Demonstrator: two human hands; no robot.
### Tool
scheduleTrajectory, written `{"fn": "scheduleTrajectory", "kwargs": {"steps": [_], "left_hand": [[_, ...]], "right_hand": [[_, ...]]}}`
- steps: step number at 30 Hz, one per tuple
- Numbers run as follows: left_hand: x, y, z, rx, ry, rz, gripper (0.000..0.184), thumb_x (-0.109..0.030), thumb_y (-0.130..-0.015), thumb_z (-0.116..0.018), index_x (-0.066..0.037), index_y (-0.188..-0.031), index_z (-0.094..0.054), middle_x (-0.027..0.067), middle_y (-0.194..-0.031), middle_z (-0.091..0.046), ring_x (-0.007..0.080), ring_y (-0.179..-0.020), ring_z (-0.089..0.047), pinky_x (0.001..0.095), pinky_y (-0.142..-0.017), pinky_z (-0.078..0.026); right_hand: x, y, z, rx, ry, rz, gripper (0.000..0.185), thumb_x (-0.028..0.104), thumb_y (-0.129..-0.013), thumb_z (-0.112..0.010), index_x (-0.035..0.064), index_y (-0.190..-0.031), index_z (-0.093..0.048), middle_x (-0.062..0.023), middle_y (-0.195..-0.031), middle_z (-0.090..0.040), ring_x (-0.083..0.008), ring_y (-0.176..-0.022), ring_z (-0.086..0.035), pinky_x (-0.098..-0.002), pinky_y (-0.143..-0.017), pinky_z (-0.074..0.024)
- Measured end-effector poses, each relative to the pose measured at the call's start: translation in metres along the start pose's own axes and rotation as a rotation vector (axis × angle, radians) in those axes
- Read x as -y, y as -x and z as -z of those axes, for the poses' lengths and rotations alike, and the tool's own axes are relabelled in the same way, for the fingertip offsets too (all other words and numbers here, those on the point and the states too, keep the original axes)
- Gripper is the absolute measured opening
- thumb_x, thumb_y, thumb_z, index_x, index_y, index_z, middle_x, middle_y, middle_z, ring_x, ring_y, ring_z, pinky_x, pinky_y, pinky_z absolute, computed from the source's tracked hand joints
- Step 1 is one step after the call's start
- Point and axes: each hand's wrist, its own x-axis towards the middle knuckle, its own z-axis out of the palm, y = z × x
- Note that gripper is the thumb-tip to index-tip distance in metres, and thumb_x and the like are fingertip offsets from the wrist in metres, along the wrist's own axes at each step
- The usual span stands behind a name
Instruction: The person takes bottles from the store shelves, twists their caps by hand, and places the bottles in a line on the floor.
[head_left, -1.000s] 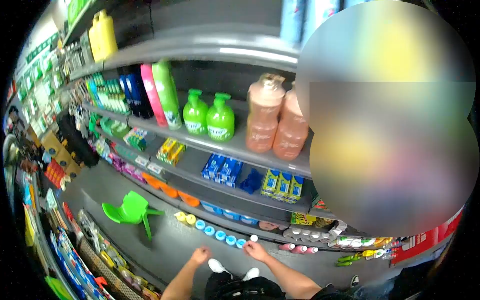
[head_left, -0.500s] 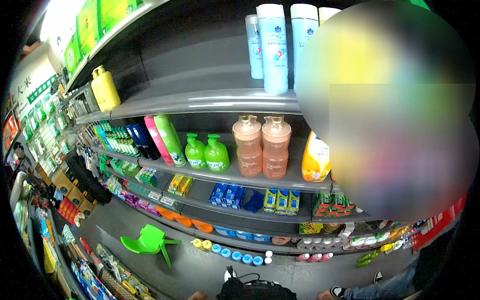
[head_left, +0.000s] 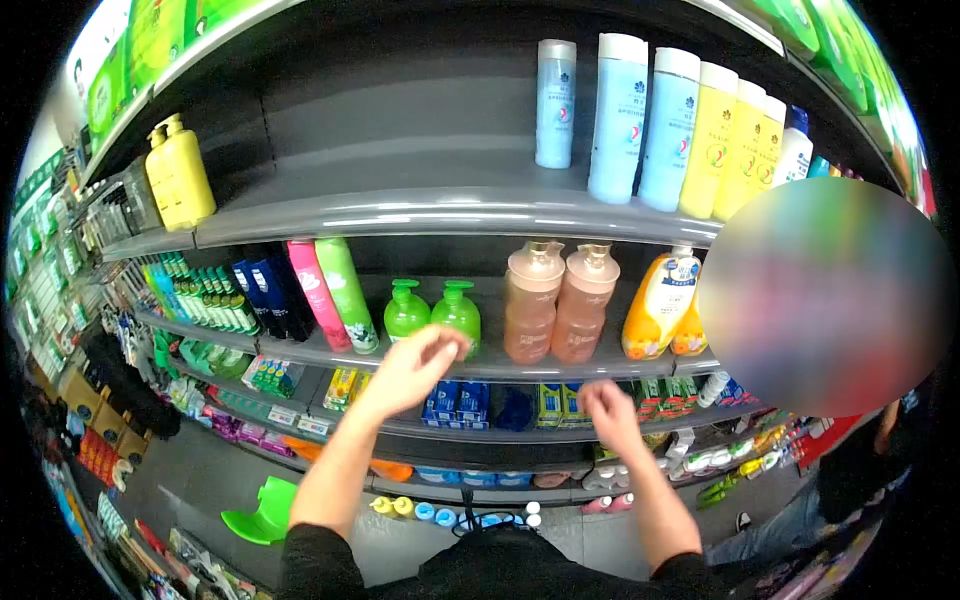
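My left hand (head_left: pixel 428 358) is raised in front of the two green pump bottles (head_left: pixel 456 318), partly covering them. Its fingers are loosely bent and nothing shows in them. My right hand (head_left: pixel 608 408) hovers lower, before the shelf with yellow-green boxes (head_left: pixel 550 404); its fingers are loosely curled and appear to hold nothing. Between and above the hands stand two pinkish-brown bottles (head_left: pixel 530 310). On the upper shelf, light-blue bottles (head_left: pixel 618 125) and yellow bottles (head_left: pixel 708 145) stand in a row, with one smaller blue bottle (head_left: pixel 556 110) set apart on their left.
Yellow pump bottles (head_left: pixel 180 180) stand at the upper shelf's left end. Pink and green tall cans (head_left: pixel 343 295) lean below. A green plastic chair (head_left: pixel 262 512) and several bottles (head_left: pixel 425 513) are on the floor. Another person's leg (head_left: pixel 770 530) shows at right, partly blurred.
Both my arms have risen into view before the shelves. The view has shifted, so the upper-shelf blue and yellow bottles show more fully and the blurred area sits lower right.
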Motion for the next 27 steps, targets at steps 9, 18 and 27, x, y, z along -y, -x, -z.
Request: {"fn": "scheduleTrajectory", "kwargs": {"steps": [9,18,27], "left_hand": [[-0.122,-0.114,0.049,-0.003,-0.143,-0.587,0.020,-0.013,-0.092,-0.055,0.000,-0.105,-0.061,0.0085,-0.099,-0.064,0.0140,-0.093,-0.060,0.0277,-0.081,-0.049],[-0.131,-0.265,0.057,-0.099,-0.471,-0.470,0.034,-0.029,-0.083,-0.063,0.002,-0.097,-0.065,0.0169,-0.093,-0.067,0.0259,-0.086,-0.064,0.0348,-0.078,-0.049],[-0.124,-0.343,0.046,-0.129,-0.391,-0.237,0.044,-0.022,-0.074,-0.064,0.014,-0.098,-0.060,0.0278,-0.094,-0.064,0.0286,-0.089,-0.064,0.0368,-0.072,-0.050]], "right_hand": [[0.232,-0.138,0.001,-0.227,0.181,0.696,0.017,0.002,-0.083,-0.059,-0.0027,-0.099,-0.057,-0.0147,-0.089,-0.060,-0.0216,-0.079,-0.062,-0.0316,-0.073,-0.0497],[0.247,-0.270,-0.013,-0.383,0.305,0.363,0.036,0.015,-0.079,-0.061,-0.0078,-0.107,-0.054,-0.0281,-0.107,-0.058,-0.0392,-0.105,-0.058,-0.0432,-0.091,-0.0460],[0.235,-0.331,-0.011,-0.564,0.341,0.110,0.057,0.017,-0.078,-0.058,-0.0117,-0.122,-0.038,-0.0350,-0.123,-0.048,-0.0466,-0.115,-0.049,-0.0444,-0.098,-0.0407]]}}
